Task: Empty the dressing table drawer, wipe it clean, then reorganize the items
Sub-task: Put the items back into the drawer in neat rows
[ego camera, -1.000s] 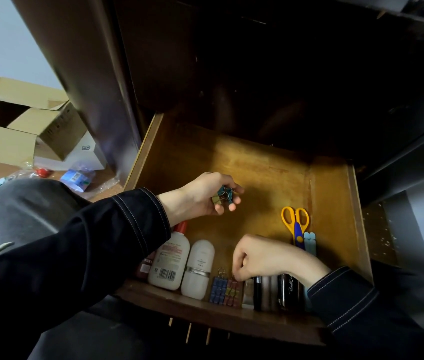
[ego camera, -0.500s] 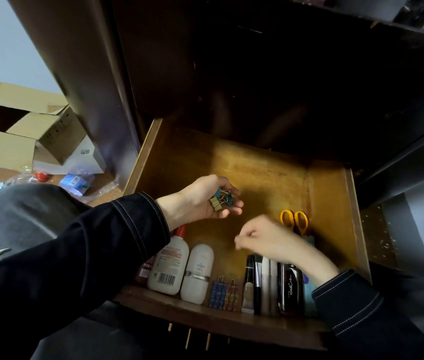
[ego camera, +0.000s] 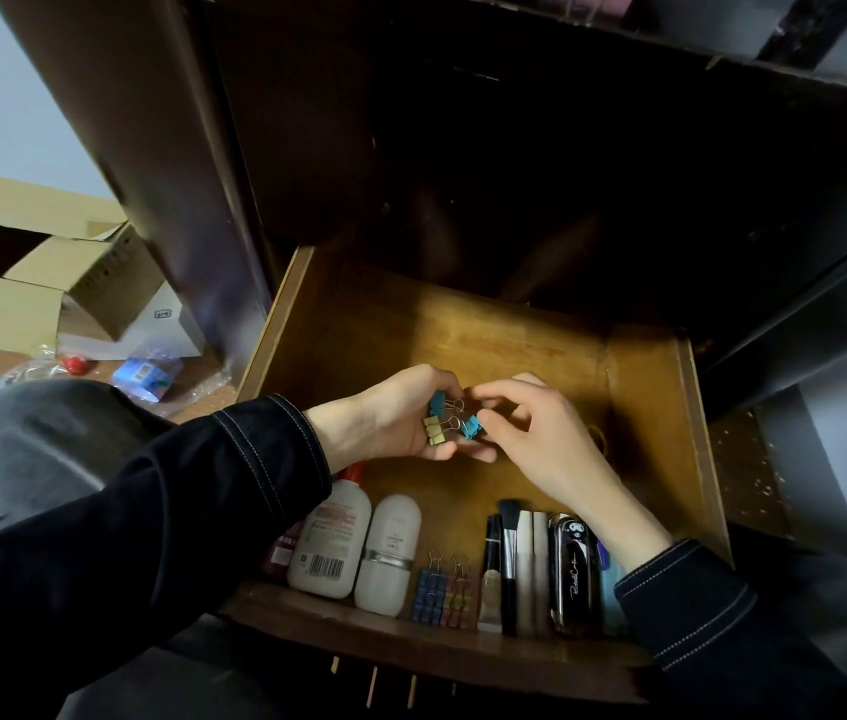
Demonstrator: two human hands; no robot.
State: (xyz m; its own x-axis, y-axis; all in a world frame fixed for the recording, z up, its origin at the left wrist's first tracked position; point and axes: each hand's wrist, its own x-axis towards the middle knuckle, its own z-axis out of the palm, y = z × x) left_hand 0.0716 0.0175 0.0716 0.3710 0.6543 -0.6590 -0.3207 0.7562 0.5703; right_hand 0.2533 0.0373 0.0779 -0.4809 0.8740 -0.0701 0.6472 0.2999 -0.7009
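Currently your left hand [ego camera: 400, 423] cups loose binder clips [ego camera: 450, 423] while your right hand [ego camera: 530, 433] pinches one; a slip scatters them across the drawer [ego camera: 645, 407].

Everything is placed against the open drawer [ego camera: 348, 324]. Along its near wall, inside, lie from left to right two bottles [ego camera: 330, 543], a row of binder clips [ego camera: 445, 597], brushes and tubes [ego camera: 512, 563], and a case [ego camera: 574, 574]. Above the drawer's middle, both hands meet: the left hand [ego camera: 400, 418] cups loose clips [ego camera: 445, 423], the right hand [ego camera: 541, 433] touching them. Left of the drawer, on the floor, sit cardboard boxes [ego camera: 37, 272].
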